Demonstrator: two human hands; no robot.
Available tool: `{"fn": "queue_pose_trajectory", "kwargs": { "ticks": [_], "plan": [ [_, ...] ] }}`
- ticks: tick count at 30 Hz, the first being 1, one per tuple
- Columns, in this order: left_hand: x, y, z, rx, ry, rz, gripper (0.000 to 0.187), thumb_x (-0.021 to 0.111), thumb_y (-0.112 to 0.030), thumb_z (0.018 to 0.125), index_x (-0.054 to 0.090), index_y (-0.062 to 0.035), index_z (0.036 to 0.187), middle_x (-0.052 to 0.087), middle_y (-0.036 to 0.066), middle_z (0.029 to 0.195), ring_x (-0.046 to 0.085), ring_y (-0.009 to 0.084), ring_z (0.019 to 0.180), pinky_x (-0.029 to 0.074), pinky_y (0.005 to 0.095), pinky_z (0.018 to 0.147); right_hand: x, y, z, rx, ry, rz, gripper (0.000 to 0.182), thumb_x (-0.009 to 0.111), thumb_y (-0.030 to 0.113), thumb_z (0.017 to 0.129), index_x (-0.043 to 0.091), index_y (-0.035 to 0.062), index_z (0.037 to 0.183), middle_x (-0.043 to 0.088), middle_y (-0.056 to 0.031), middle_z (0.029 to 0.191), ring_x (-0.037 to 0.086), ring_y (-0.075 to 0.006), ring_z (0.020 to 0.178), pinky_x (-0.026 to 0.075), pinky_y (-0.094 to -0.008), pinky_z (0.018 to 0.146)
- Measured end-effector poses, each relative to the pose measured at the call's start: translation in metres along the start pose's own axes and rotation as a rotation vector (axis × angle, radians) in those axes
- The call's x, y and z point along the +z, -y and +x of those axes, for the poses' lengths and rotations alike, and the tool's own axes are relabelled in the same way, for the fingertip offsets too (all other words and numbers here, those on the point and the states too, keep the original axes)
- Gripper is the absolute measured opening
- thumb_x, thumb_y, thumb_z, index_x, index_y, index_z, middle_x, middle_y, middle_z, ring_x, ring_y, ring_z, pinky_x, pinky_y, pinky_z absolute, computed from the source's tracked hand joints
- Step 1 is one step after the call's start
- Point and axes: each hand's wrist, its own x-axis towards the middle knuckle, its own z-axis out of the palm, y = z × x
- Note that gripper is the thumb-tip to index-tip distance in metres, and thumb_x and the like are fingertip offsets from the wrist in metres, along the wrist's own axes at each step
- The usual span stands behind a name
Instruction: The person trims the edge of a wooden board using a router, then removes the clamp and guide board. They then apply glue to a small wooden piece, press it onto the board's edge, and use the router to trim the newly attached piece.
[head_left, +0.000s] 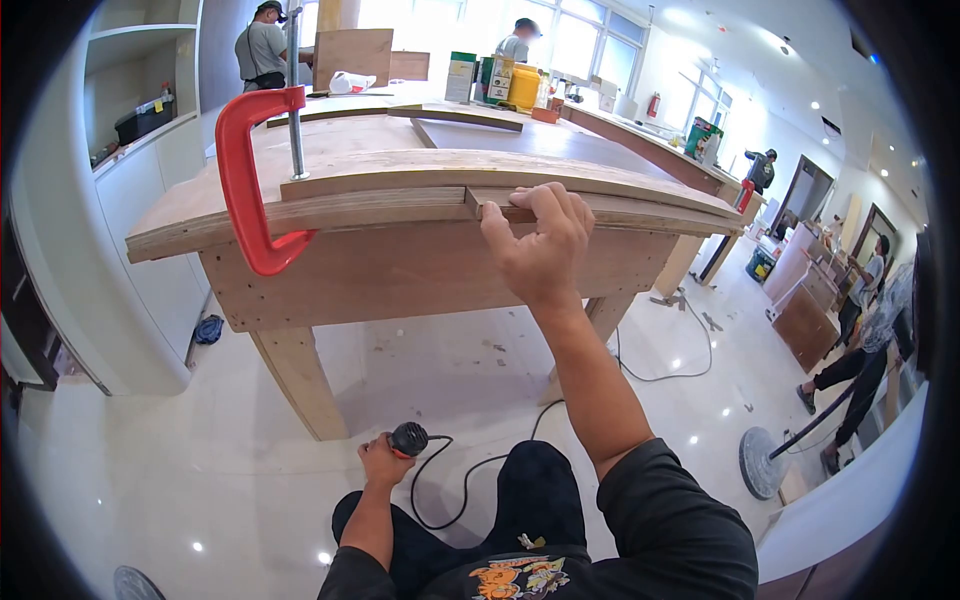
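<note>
My right hand (545, 238) is closed on the end of a thin wooden strip (600, 208) at the front edge of the wooden workbench (430, 265), thumb in front and fingers on top. Low beside my knee, my left hand (385, 462) is wrapped round a corded power tool (408, 439) with a black vented end; the rest of the tool is hidden. A red C-clamp (238, 180) grips the bench edge at the left, pressing on a long board (400, 175) above the strip.
Paint cans and a yellow bucket (523, 88) stand at the back of the bench. A black cord (466, 490) runs over the floor under the bench. Other people are at the back and right. A round-based pole (762, 462) stands at the right.
</note>
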Motion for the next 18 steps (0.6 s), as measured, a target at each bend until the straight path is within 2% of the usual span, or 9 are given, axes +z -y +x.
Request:
{"fn": "queue_pose_trajectory", "kwargs": {
  "ticks": [8,18],
  "plan": [
    [0.0010,0.0011,0.0000,0.025,-0.018,-0.013,0.074,0.087,-0.039,0.057,0.062,-0.0058,0.118,0.071,0.011,0.102,0.065,0.0286,0.106,0.034,0.0463,0.106,-0.0012,-0.0049,-0.0008,-0.023,0.028,0.008,0.029,0.082,0.033,0.077,0.067,0.0088,0.083,0.062,-0.0004,0.082,0.058,-0.0218,0.082,0.036,-0.0378,0.088],
    [0.0015,0.0017,0.0002,0.020,-0.017,0.011,0.075,0.088,-0.041,0.057,0.062,-0.0048,0.118,0.071,0.011,0.103,0.066,0.0287,0.105,0.035,0.0460,0.105,-0.0041,-0.0062,0.0004,0.026,0.074,0.078,0.025,0.082,0.030,0.078,0.067,0.0104,0.082,0.062,0.0002,0.081,0.058,-0.0207,0.081,0.035,-0.0372,0.088]
  ]
}}
